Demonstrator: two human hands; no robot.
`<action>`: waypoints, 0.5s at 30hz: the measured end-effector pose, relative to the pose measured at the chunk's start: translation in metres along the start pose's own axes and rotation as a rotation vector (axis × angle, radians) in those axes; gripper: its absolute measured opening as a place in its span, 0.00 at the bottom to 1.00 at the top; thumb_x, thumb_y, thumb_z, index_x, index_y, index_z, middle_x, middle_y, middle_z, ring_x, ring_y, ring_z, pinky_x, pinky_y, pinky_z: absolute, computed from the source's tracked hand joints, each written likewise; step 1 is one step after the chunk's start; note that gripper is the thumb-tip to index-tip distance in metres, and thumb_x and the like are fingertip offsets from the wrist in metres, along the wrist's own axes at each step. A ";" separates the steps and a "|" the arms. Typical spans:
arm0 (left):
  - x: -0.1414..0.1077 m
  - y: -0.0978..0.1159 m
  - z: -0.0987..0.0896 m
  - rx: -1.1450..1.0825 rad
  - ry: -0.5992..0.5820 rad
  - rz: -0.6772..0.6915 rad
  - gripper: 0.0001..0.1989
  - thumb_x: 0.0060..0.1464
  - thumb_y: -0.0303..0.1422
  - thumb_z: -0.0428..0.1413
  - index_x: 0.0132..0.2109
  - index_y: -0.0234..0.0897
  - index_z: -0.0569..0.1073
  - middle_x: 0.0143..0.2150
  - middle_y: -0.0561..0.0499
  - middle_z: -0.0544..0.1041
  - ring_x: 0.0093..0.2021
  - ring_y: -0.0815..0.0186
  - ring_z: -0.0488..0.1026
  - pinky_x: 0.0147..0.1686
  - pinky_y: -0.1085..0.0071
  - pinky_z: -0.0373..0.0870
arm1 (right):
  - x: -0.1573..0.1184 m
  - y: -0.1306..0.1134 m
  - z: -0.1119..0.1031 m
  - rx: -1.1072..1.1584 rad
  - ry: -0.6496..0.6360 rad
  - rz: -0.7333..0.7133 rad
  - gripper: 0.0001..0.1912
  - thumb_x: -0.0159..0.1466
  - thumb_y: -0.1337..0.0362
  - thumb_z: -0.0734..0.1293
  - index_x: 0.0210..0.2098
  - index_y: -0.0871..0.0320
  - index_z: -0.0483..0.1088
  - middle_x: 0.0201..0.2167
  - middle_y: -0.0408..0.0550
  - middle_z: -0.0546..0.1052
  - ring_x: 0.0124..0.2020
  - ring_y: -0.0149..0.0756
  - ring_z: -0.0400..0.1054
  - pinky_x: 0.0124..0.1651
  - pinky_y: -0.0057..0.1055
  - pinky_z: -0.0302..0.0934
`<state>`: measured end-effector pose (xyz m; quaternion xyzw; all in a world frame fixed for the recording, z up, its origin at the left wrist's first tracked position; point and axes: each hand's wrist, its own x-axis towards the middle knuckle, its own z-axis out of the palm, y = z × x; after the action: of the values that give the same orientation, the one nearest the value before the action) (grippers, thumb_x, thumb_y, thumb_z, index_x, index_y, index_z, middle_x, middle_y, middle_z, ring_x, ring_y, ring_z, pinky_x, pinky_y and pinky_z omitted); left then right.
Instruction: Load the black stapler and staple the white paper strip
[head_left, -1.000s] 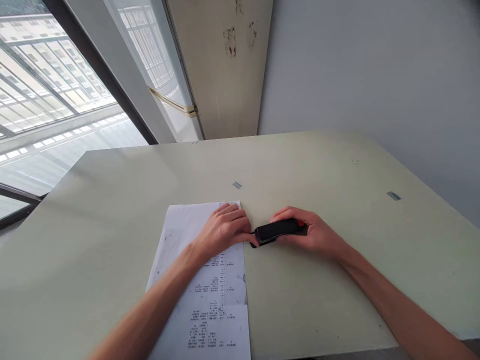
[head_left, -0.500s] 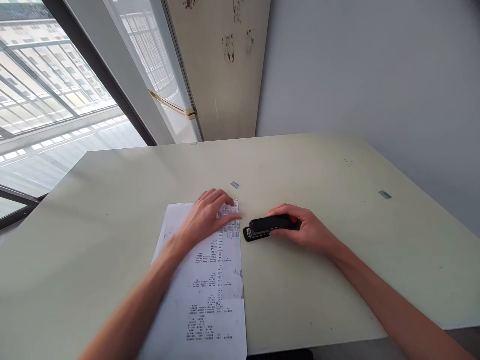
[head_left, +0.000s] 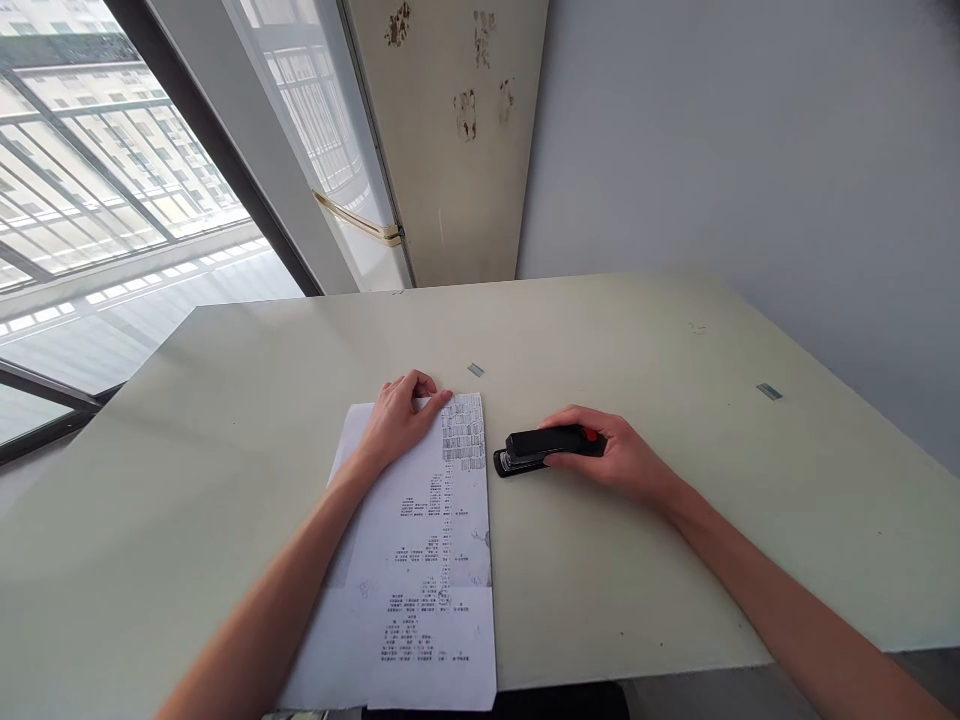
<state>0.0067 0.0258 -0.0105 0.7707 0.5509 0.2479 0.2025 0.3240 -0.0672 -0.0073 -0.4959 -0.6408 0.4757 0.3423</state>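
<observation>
My right hand (head_left: 611, 448) is wrapped round a black stapler (head_left: 551, 445) with a red patch near its rear. The stapler's front end points left, just apart from the right edge of the printed papers (head_left: 420, 560). At the far edge of those papers, my left hand (head_left: 405, 415) pinches them, thumb on top and fingers curled over the edge. Its palm and wrist cover part of the left side of the sheets. Dense print shows at the upper right corner, with sparser lines below.
The pale table (head_left: 675, 570) carries small grey tape pieces, one strip (head_left: 475, 370) beyond the papers and another (head_left: 769, 391) at the right. Behind stand a stained cream cabinet (head_left: 450, 200), a grey wall (head_left: 735, 150) and, at the left, a window (head_left: 112, 170).
My left hand has drawn back left from the papers' upper right corner and closed on their far edge. My right hand still holds the stapler. The view has shifted slightly.
</observation>
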 end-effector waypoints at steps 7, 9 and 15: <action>0.003 0.004 -0.002 -0.057 -0.102 0.097 0.17 0.67 0.47 0.53 0.38 0.42 0.79 0.40 0.50 0.81 0.42 0.58 0.74 0.57 0.55 0.66 | 0.000 -0.001 0.000 -0.012 0.012 -0.002 0.14 0.62 0.51 0.77 0.46 0.46 0.78 0.45 0.43 0.82 0.43 0.43 0.72 0.46 0.39 0.65; 0.005 0.007 0.001 -0.058 -0.105 0.096 0.18 0.67 0.48 0.53 0.38 0.42 0.78 0.40 0.50 0.81 0.43 0.58 0.74 0.58 0.54 0.65 | 0.000 0.000 0.000 -0.020 0.012 -0.011 0.14 0.62 0.52 0.77 0.46 0.46 0.79 0.45 0.43 0.82 0.43 0.43 0.72 0.45 0.39 0.65; 0.007 0.017 0.010 -0.043 -0.124 0.096 0.19 0.67 0.49 0.53 0.37 0.41 0.78 0.42 0.50 0.82 0.45 0.57 0.75 0.61 0.52 0.62 | 0.001 -0.003 0.000 -0.046 0.018 -0.040 0.15 0.62 0.51 0.76 0.46 0.49 0.79 0.43 0.45 0.82 0.40 0.42 0.72 0.44 0.38 0.66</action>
<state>0.0275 0.0267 -0.0073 0.8056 0.4944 0.2208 0.2406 0.3230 -0.0667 -0.0043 -0.4950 -0.6582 0.4495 0.3459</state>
